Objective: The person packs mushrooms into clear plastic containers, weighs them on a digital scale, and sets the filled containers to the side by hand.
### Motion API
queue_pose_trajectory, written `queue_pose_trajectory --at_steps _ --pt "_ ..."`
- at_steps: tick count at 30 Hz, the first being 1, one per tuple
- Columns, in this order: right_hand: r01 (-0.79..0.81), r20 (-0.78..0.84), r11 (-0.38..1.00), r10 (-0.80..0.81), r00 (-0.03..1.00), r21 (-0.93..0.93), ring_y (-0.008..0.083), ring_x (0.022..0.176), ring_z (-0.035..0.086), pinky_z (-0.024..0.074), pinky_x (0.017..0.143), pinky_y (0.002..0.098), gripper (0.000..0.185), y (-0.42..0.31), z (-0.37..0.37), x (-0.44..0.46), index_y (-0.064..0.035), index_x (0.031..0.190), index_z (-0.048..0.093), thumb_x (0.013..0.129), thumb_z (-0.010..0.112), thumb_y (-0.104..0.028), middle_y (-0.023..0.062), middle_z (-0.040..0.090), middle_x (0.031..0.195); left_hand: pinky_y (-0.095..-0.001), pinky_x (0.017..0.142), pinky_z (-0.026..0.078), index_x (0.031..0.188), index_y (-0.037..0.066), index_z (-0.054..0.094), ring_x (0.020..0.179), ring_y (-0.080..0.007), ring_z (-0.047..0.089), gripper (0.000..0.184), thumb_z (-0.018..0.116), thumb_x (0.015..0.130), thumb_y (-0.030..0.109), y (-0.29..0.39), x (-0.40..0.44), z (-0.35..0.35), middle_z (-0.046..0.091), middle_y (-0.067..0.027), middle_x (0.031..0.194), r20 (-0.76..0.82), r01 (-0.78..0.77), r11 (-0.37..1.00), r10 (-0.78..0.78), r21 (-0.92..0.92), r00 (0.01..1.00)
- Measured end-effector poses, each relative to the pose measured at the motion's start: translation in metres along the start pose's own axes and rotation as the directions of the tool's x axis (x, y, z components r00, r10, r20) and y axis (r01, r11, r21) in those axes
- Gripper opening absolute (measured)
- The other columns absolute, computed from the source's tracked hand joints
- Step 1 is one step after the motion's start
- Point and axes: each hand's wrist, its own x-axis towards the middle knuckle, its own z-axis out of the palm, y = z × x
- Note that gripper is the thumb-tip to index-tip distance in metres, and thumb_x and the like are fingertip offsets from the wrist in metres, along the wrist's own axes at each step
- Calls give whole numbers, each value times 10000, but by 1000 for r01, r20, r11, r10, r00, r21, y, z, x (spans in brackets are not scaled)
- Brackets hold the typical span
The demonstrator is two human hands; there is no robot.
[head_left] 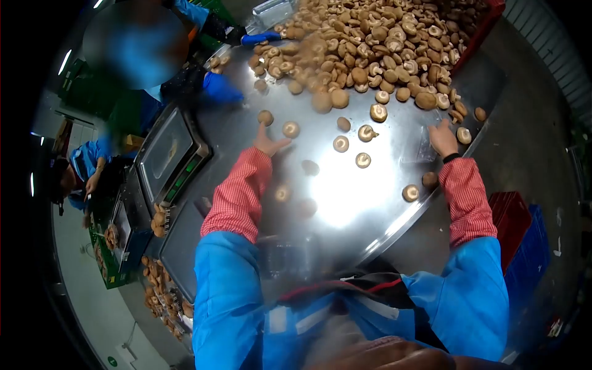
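My left hand [270, 143] reaches over the steel table [240, 139], thumb and fingers apart. Its fingertips are at a brown shiitake mushroom [265, 118]; another mushroom [291, 129] lies just right of them. On the right, my right hand [442, 139] is closed at the edge of a clear plastic tray [419, 148], which is hard to see against the shiny metal. Several loose mushrooms [364, 133] lie between my hands, some cap up and some stem up. Two more mushrooms [411, 193] sit near the table's front edge.
A big heap of mushrooms [370, 49] covers the far side, beside a red crate [484, 31]. A co-worker's blue-gloved hand [222, 89] is at the left. A scale [172, 157] stands left of my arm. Red and blue crates [524, 234] stand at the lower right.
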Motion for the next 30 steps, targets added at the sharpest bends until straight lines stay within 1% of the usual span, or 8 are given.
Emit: queue_pose_trajectory --at_steps 2,11,15,18,22,25,29,30 --pt "-7 -26 998 5 1000 -65 461 1179 530 412 992 453 624 -19 17 27 31 1358 372 885 454 -368 344 541 1255 -427 1139 299 1523 41 66 1362 -410 341 1384 894 513 497 22 24 13 328 -278 1467 19 -139 985 138 98 990" --pt "252 90 967 -248 964 -38 474 1029 599 449 917 495 621 -140 83 52 42 1332 290 905 437 -384 315 623 1118 -414 1118 302 1513 16 101 1348 -392 358 1376 924 494 436 132 82 69 367 -285 1423 148 -490 869 494 -70 857" --pt "350 126 936 -353 927 45 464 1102 570 431 962 466 644 -144 94 67 9 1395 268 901 455 -360 327 587 1179 -390 1076 363 1513 42 163 1297 -340 425 1258 918 544 317 151 75 88 412 -240 1396 130 -540 813 572 -218 810" --pt "504 59 814 -541 839 289 442 1163 540 404 1008 432 671 -113 113 86 -14 1447 226 902 453 -333 338 545 1227 -378 1057 386 1504 49 207 1265 -314 452 1158 894 586 211 159 61 133 431 -219 1383 49 -435 614 612 -659 789" --pt "242 43 579 -435 899 779 355 1119 571 404 1025 364 650 -78 120 69 -56 1487 198 908 443 -223 237 473 1342 -447 1014 421 1464 112 281 1248 -378 455 1110 901 563 302 204 3 132 410 -221 1380 -59 -572 808 570 -145 820" --pt "-68 228 470 -293 929 880 302 1088 578 502 918 373 631 -72 92 13 -106 1492 184 911 419 -175 229 437 1315 -457 1029 395 1457 110 285 1254 -399 431 1111 895 560 350 229 -58 118 369 -219 1413 -107 -579 815 577 15 809" --pt "-226 282 223 -262 923 948 358 1171 535 507 949 431 636 -47 110 -33 -97 1493 140 929 406 -224 261 395 1332 -451 1064 358 1476 92 251 1265 -423 413 1138 881 572 376 225 -101 126 344 -231 1433 -156 -679 732 679 62 718" --pt "-210 252 176 -271 929 962 363 1199 517 491 974 436 635 -42 115 -42 -90 1492 138 935 406 -233 263 380 1351 -457 1068 352 1482 92 241 1272 -426 406 1140 878 579 373 217 -105 132 346 -236 1433 -139 -657 734 642 -171 754"
